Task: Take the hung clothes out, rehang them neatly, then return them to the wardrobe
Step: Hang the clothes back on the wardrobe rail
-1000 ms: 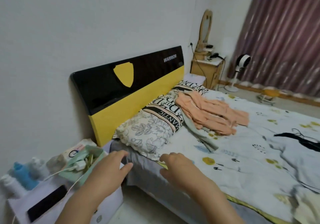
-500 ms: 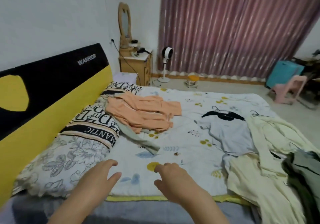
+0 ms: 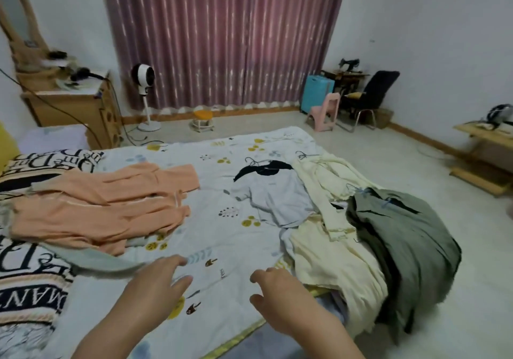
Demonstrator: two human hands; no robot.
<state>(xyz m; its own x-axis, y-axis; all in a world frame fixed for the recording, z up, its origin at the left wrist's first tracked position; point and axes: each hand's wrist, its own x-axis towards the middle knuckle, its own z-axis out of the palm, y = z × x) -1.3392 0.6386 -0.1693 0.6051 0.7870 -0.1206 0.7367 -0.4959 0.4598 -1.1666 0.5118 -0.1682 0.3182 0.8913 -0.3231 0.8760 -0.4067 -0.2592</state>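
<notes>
Clothes lie spread on the bed (image 3: 222, 236). An orange garment (image 3: 102, 206) covers the left side, beside the pillows. A pale blue T-shirt with a black collar (image 3: 274, 195) lies in the middle on a wire hanger (image 3: 256, 161). Cream garments (image 3: 330, 250) and a dark green one (image 3: 408, 236) are heaped at the right edge, partly hanging over it. My left hand (image 3: 155, 289) and my right hand (image 3: 280, 295) hover over the near part of the bedsheet, fingers apart, holding nothing. No wardrobe is in view.
Printed pillows (image 3: 30, 261) lie at the left. Behind the bed stand a wooden dresser (image 3: 72, 109), a floor fan (image 3: 144, 81), a small orange stool (image 3: 202, 120), a pink chair (image 3: 324, 111), a blue suitcase (image 3: 316, 92) and a black chair (image 3: 372, 97). A low wooden table (image 3: 485, 153) stands at the right.
My view has swung right, from the headboard and bedside table to the whole bed and the curtain wall. Both hands stay open and low over the bed's near edge.
</notes>
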